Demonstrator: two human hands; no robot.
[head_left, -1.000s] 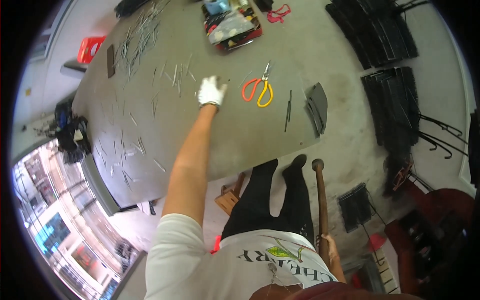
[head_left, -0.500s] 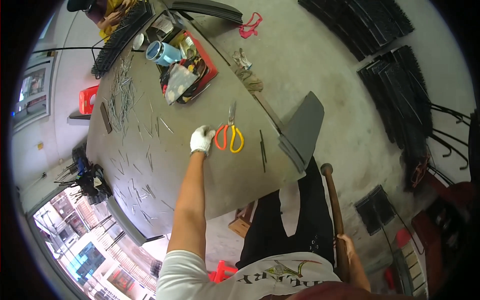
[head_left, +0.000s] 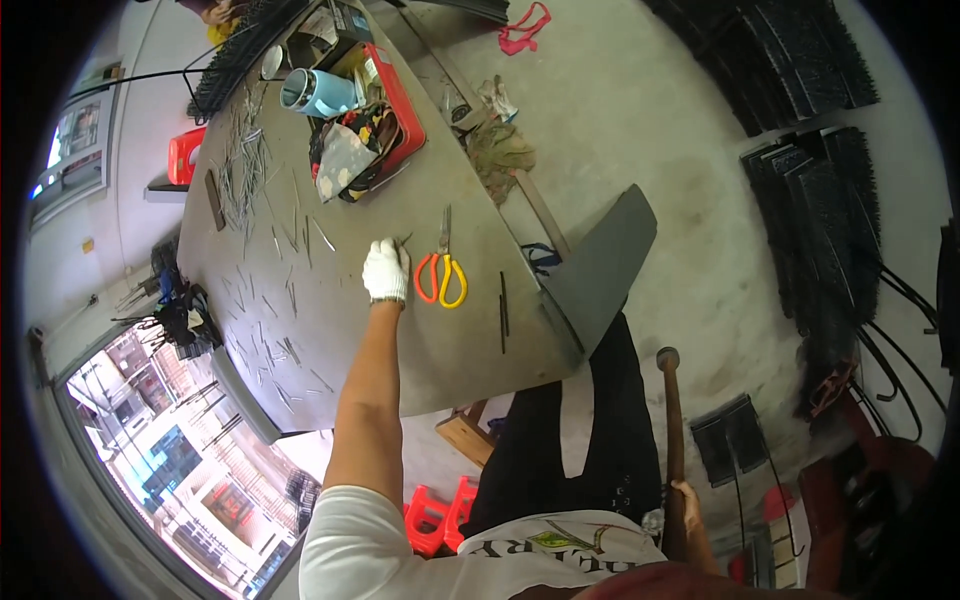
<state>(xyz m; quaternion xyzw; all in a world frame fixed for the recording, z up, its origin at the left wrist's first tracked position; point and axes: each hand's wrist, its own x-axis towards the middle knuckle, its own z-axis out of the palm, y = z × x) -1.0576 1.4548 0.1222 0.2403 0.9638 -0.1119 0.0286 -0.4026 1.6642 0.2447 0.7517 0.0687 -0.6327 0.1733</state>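
My left hand (head_left: 386,272), in a white knitted glove, rests low over the grey worktable (head_left: 450,365). Its fingers are curled together, and a small thin dark tip pokes out beside them; what it belongs to is too small to name. Just to its right lies a pair of scissors (head_left: 443,265) with one orange and one yellow handle, the blades pointing away from me. Down by my right leg, my bare right hand (head_left: 690,510) is wrapped round a brown pole (head_left: 673,430) with a rounded end. Part of that hand is hidden behind the pole.
Loose thin metal pieces (head_left: 240,180) litter the table's left side. A red tray (head_left: 405,115) holds cloth and a light blue mug (head_left: 318,95). Two dark rods (head_left: 503,312) lie right of the scissors. A grey sheet (head_left: 610,265) juts past the table's right edge. Black brush-like stacks (head_left: 815,220) stand on the floor.
The view has shifted a little. My left hand has moved slightly left, farther from the scissors, with its fingers still curled. My right hand stays on the pole.
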